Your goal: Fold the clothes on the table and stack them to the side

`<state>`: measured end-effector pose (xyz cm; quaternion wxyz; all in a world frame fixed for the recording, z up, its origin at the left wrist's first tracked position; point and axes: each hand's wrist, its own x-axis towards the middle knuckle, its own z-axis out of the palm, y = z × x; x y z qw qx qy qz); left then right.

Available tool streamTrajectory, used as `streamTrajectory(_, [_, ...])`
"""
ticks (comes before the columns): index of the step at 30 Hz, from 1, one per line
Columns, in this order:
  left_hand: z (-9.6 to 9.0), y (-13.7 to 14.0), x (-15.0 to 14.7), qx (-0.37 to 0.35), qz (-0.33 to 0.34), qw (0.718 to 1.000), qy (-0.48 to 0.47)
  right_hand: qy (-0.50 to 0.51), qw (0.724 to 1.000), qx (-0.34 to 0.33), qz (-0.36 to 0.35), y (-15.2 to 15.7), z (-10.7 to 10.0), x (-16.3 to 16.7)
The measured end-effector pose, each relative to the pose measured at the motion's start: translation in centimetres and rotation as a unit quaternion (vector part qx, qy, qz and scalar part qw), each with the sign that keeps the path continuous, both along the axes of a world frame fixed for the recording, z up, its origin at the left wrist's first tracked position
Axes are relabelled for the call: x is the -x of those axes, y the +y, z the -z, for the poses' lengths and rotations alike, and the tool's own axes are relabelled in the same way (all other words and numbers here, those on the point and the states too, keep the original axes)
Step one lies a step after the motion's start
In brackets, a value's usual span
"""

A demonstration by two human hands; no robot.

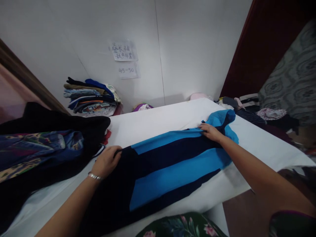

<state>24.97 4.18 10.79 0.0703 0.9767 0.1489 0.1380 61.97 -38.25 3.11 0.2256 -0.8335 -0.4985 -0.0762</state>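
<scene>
A long jacket (172,164) in bright blue and dark navy panels lies lengthwise across the white table, its sides folded inward. Its bunched blue end (222,120), perhaps a hood, points to the right. At the left, my left hand (108,161), with a silver bracelet at the wrist, has its fingers closed on the far edge of the dark end. Farther right, my right hand (209,131) grips the same far edge near the bunched end. The undersides of the fingers on both hands are hidden.
A stack of folded clothes (91,97) stands against the wall. Dark garments and a patterned denim piece (59,144) lie heaped at the left. More clothes (259,112) sit beyond the table's right edge. Two handwritten papers (125,51) hang on the wall above the white table (261,151).
</scene>
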Motion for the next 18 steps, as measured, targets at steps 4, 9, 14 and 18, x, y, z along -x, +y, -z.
streamTrajectory(4, [-2.1,-3.4,3.9,0.058,-0.018,0.998,-0.005,-0.014,1.0,0.003,0.023,-1.5,-0.5,0.5])
streamTrajectory(9, [-4.3,-5.1,6.1,0.135,0.031,0.989,-0.045,0.028,0.999,0.036,0.019,-2.7,-2.3,1.5])
streamTrajectory(14, [-2.0,-1.0,1.4,0.178,0.003,0.982,0.068,0.088,0.99,0.105,0.04,-0.3,-3.6,1.4])
streamTrajectory(18, [3.0,2.7,-3.4,0.112,-0.049,0.97,0.212,0.085,0.979,0.175,0.068,3.0,-4.0,1.0])
